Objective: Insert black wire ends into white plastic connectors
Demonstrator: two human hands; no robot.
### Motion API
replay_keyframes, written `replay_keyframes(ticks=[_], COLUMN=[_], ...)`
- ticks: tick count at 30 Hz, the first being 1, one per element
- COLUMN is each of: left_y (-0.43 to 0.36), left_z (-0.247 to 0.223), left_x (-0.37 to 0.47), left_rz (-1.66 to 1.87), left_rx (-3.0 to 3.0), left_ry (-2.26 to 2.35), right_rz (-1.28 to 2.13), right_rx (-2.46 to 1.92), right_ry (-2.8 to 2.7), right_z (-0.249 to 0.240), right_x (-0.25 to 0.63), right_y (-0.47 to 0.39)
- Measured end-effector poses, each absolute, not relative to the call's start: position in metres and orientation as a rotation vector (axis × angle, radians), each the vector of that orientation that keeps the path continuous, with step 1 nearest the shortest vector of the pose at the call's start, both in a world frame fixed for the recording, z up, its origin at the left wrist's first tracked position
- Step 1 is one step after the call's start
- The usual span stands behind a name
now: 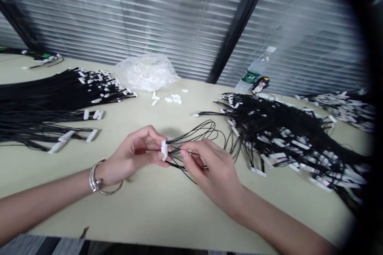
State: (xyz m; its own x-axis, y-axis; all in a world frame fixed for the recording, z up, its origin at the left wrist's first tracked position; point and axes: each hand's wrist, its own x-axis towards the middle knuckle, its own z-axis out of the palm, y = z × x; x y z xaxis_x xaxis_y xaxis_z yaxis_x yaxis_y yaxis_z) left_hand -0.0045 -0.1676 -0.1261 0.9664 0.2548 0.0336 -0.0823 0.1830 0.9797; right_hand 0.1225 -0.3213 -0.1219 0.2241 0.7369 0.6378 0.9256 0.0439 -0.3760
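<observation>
My left hand (136, 149) pinches a white plastic connector (164, 150) between thumb and fingers, above the middle of the table. Several thin black wires (191, 133) run out of the connector to the right and loop back toward the wire pile. Thumb and forefinger of my right hand (209, 163) are closed on a black wire just right of the connector. The wire's tip lies close to the connector; whether it touches cannot be made out. A metal bracelet (95, 177) circles my left wrist.
Black wires with white connectors (269, 123) spread across the right side, and another wire bundle (54, 91) lies at left. A clear plastic bag (146, 72) sits at the back, with loose white connectors (175, 99) before it. A bottle (254, 71) and penguin figure (261, 84) stand by the blinds.
</observation>
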Motion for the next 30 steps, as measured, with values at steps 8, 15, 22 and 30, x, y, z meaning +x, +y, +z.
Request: replay_keyframes(ticks=[8,15,22,30], left_y=[-0.166,-0.165,-0.167,-0.170], left_z=[-0.132,-0.133,-0.131,-0.122], left_x=[-0.005,-0.004,-0.004,-0.005], left_rz=[0.261,0.245,0.227,0.209], left_rx=[1.402,1.396,1.404,1.484], left_ry=[0.105,0.116,0.155,0.201], right_rz=[-0.522,-0.746,-0.899,-0.844], right_rx=[-1.688,-1.696,-1.729,-1.726], right_ry=[-1.632,-1.778,-1.853,-1.879], right_z=[-0.124,-0.129,-0.130,-0.132], right_x=[0.123,0.129,0.132,0.136], right_y=[-0.323,-0.322,-0.323,-0.324])
